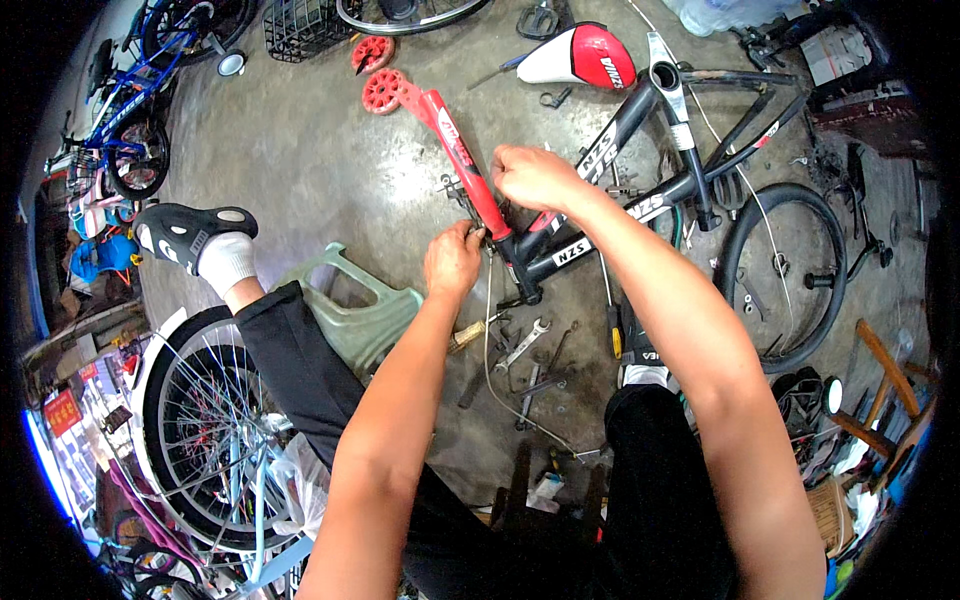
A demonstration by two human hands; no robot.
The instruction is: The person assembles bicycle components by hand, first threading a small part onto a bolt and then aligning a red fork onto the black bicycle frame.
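A black bicycle frame (620, 215) with white and red patches lies on the floor in front of me. At its left end, a long red tube-shaped part (462, 165) slants up and away, with a red perforated wheel (381, 91) at its far end. My left hand (453, 260) is closed in a pinch beside the lower end of the red part; what its fingertips hold is too small to name. My right hand (537, 180) is closed just right of the red part, above the frame. Anything inside its curled fingers is hidden.
Wrenches (524, 345), a screwdriver (613, 330) and a thin cable lie on the floor nearer me. A green plastic stool (370, 320) stands left, beside a spoked wheel (165, 430). A red-and-white saddle (580, 58) lies beyond; a black tire (735, 260) is right.
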